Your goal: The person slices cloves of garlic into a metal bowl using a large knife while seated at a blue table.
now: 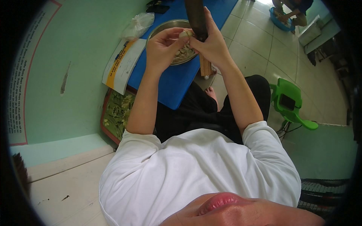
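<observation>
My left hand (159, 49) holds a pale bulb or clove, apparently garlic (185, 34), between thumb and fingers. The thumb of my right hand (213, 46) presses beside it. That same hand grips a large knife (195, 17), its dark blade pointing away from me. The wooden handle (205, 66) extends below the palm. Beneath both hands stands a round metal bowl (161, 27) containing pale cloves and papery skins (183, 54); my fingers hide part of it. A blue tabletop (174, 87) supports the bowl.
Left of the bowl lie a clear plastic bag (139, 25) and a printed booklet (121, 65), near the green wall (82, 70). A green plastic chair (288, 99) with a dark device (287, 101) stands right. Farther off, a person (294, 12) reaches into a blue basin (275, 21).
</observation>
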The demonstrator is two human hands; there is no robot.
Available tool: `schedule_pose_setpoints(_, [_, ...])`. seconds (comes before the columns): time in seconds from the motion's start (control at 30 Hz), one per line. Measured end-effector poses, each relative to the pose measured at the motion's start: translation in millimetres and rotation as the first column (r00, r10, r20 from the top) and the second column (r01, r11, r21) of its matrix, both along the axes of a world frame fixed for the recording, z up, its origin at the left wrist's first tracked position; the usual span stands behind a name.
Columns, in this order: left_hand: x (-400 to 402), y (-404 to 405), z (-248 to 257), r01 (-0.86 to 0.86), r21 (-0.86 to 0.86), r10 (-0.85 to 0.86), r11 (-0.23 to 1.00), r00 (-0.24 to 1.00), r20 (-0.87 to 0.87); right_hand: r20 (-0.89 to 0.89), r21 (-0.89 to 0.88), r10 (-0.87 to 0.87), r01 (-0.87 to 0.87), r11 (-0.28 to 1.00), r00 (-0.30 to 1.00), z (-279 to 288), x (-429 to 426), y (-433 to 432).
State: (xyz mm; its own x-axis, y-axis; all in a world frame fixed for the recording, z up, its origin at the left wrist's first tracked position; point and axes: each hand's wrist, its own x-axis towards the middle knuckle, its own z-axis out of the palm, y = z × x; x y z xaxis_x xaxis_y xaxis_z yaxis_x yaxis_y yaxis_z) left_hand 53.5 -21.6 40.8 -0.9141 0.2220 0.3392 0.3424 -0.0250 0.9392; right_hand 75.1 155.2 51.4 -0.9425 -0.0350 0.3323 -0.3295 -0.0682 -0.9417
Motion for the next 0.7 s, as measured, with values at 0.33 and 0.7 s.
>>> schedule_pose_setpoints(0.33, [6.7,19.6,-4.1,-0.07,0.167,0.056,0.983,0.995,0.086,-0.221,0.245,-0.226,0.278,0.929,0.949,-10.6,-5.9,-1.7])
schedule_pose_setpoints(0.7, [5.0,26.6,-0.9,-0.061,0.196,0.014,0.979,0.972,0.233,-0.439,0.276,-0.325,0.47,0.838,0.838,-20.6,-25.0,14.5])
